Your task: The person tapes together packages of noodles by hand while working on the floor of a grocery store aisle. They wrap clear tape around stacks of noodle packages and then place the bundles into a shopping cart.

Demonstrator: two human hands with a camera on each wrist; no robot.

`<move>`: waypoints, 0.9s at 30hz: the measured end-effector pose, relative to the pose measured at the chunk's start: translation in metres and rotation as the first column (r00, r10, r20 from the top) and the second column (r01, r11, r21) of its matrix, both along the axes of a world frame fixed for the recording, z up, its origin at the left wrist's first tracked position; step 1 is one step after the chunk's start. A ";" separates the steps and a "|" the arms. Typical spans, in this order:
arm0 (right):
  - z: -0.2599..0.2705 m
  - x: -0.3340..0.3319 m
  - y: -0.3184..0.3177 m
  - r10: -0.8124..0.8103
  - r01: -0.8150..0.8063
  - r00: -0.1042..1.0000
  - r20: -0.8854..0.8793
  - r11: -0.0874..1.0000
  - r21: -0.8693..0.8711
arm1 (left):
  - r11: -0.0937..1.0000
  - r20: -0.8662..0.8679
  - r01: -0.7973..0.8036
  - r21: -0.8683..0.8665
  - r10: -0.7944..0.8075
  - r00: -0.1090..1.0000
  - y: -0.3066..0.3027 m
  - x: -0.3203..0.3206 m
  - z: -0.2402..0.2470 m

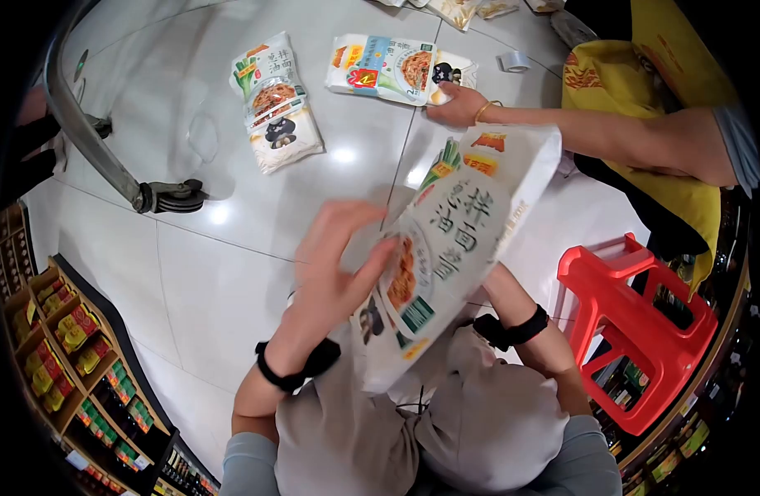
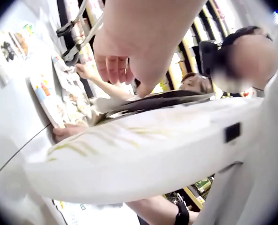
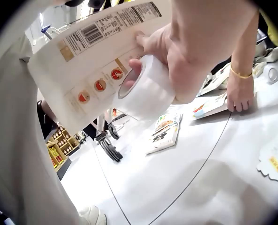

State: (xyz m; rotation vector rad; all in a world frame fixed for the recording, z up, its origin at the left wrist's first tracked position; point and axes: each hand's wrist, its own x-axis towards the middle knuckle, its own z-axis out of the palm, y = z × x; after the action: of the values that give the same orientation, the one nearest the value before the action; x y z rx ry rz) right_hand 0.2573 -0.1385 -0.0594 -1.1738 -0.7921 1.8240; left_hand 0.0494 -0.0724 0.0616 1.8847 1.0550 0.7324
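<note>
White tape roll [image 3: 152, 96] clamped in right hand [image 3: 183, 61], left hand [image 1: 332, 273] fingers apart at nine o'clock of packet [image 1: 475, 219]; likely taping, next needs steady pressing.

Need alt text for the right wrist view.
Right hand holding a tape roll in front of the printed back of a white package. Beyond, a second package lies on the tiled floor, and another person's hand rests at a third package.
</note>
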 end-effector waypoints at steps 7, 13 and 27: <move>0.025 -0.013 0.021 -0.044 0.033 0.977 0.207 0.998 0.056 | 0.988 -0.125 0.071 -0.138 -0.088 0.988 0.002 0.012 0.050; 0.053 -0.023 0.028 0.076 0.027 0.893 0.444 0.975 -0.222 | 0.886 -0.139 -0.211 -0.414 0.168 0.976 0.013 -0.005 -0.031; 0.087 0.006 0.049 0.499 -0.495 0.778 0.382 0.861 -0.116 | 0.428 0.344 0.107 -0.898 0.528 0.777 -0.024 -0.031 -0.131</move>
State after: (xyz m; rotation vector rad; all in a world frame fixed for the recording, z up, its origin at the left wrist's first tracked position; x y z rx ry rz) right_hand 0.2636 -0.0895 0.0279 -1.4710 -1.4493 2.0238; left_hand 0.0188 -0.0968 -0.0689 0.4913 0.9730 0.6371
